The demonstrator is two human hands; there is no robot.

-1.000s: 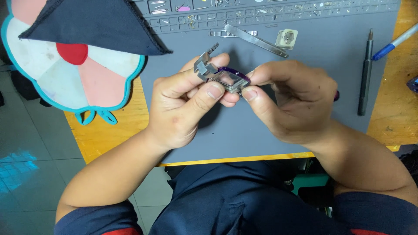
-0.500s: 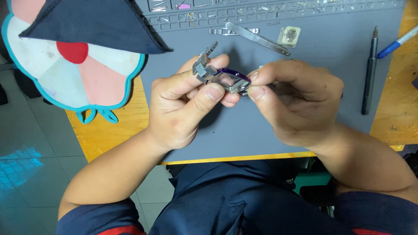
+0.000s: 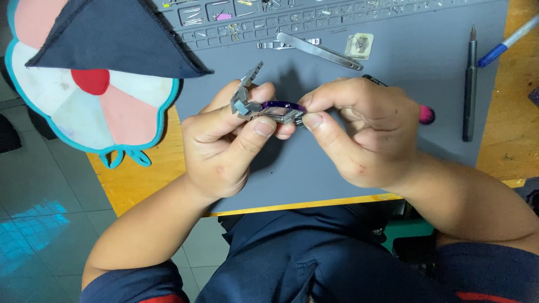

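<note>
**Both hands holding a small wristwatch above the grey mat**

Little is changing since the earlier frames: the watch is staying pinched between the two hands, and the view is drifting only slightly, so the pens at the counter's right edge are sitting a touch further in.

The left hand is closing on the left end of the watch, its thumb pressing up against the underside of the case while the fingers are curling behind it. A short length of grey metal band is sticking up and out past this hand's fingertips. The right hand is gripping the right end of the watch between thumb and forefinger, and it is also keeping a thin tool with a pink end tucked under its fingers. The watch, with its purple rim, is hovering over the middle of the grey mat, not touching it.

Toward the far edge of the counter, a grey parts tray with many small compartments is lying along the mat. Just in front of it, metal tweezers and a small square watch part are resting on the mat. Near the right edge, a dark pen-like tool is lying lengthwise, with a blue pen beyond it. At the far left corner, a flower-shaped pad is overhanging the counter, with a dark blue cloth draped over it.
</note>
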